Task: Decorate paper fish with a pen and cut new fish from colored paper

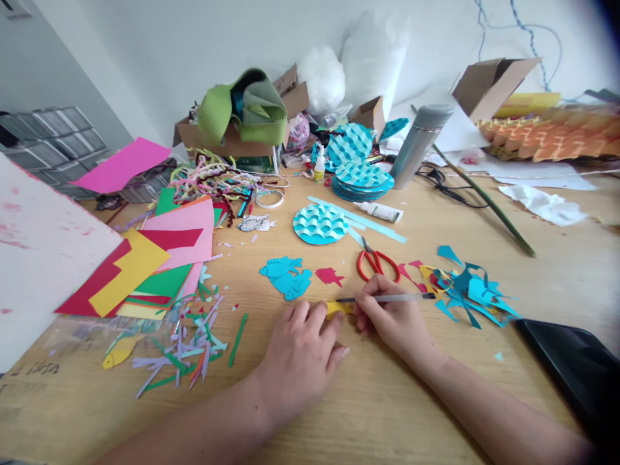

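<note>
My right hand (387,316) is closed around a slim pen (402,298) with a clear barrel, its dark tip resting over a small yellow paper piece (338,309). My left hand (304,345) lies on the table with fingers spread, its fingertips pressing the left side of that yellow piece. Most of the piece's outline is hidden by my fingers. Just beyond lie blue paper fish (285,278) with drawn lines and a small red paper fish (330,276). Red-handled scissors (377,261) lie right behind my right hand.
Blue paper scraps (477,294) lie at right, near a black phone (571,368). A wavy blue paper disc (320,224), a glue bottle (382,212) and a grey flask (421,145) stand or lie farther back. Coloured sheets (145,258) and thin paper strips (194,352) cover the left.
</note>
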The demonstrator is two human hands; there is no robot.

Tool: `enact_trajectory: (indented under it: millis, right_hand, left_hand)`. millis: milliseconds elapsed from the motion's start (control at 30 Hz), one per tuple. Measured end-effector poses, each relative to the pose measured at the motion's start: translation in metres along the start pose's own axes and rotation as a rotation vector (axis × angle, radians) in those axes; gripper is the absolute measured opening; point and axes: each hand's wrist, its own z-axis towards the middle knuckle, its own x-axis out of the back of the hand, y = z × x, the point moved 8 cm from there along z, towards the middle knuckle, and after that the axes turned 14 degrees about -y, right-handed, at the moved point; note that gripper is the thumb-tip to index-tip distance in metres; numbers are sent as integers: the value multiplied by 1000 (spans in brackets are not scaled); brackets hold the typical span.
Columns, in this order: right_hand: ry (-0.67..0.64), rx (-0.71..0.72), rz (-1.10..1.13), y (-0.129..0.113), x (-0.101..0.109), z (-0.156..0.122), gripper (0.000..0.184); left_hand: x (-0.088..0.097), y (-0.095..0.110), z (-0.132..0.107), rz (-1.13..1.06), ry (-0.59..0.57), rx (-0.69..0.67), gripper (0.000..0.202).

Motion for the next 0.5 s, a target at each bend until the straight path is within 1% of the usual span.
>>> enact_trajectory:
  millis: [300, 500]
  right_hand:
    - [-29, -40, -10, 4, -3, 1, 21]
    - [-5, -25, -16, 3, -1, 1, 20]
  left_hand:
    - [0, 0, 0, 2, -3, 2, 43]
    - [1, 1, -1, 10, 3, 2, 43]
